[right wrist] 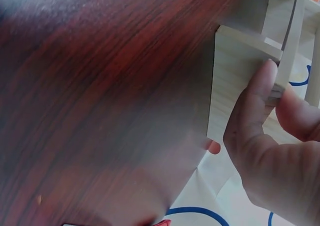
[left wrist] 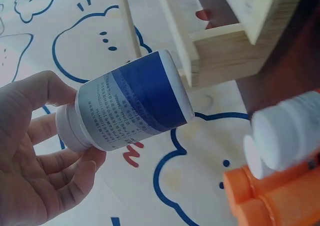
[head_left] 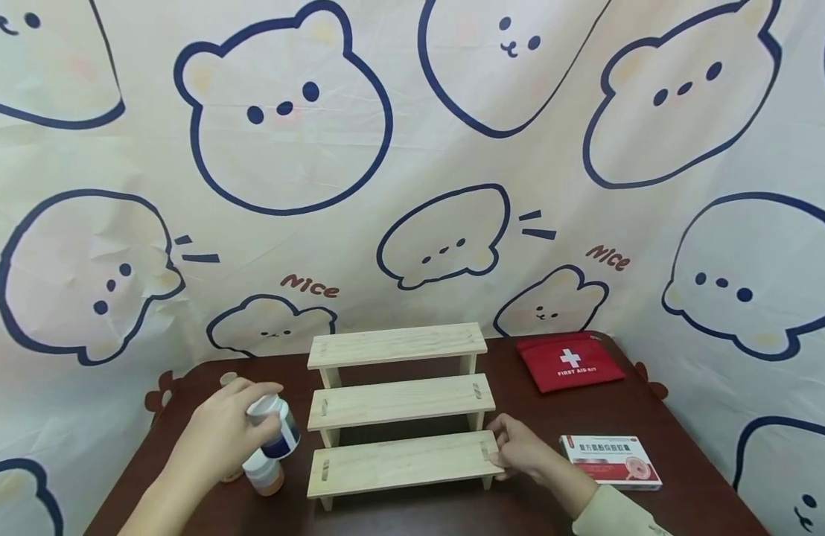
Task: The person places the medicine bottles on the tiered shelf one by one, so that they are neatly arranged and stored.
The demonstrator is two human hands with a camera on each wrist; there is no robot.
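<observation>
My left hand (head_left: 221, 428) grips a white pill bottle (left wrist: 132, 104) with a blue and grey label by its cap. The bottle is tilted in the air, left of a three-step wooden rack (head_left: 399, 406). Just under it stands an orange bottle with a white cap (head_left: 263, 473). At the rack's lowest step, my right hand (head_left: 523, 447) pinches the right end, its thumb and fingers on either side of the board (right wrist: 287, 51). The left wrist view also shows orange bottles (left wrist: 280, 201) and a blurred white bottle (left wrist: 290, 131), partly cut off by the frame.
On the right of the dark wood table (head_left: 386, 514) lie a red first aid pouch (head_left: 573, 362) and a white and red medicine box (head_left: 611, 461). Behind the left hand shows a bottle top (head_left: 228, 378). A cloth with bear drawings (head_left: 446, 164) hangs around the table.
</observation>
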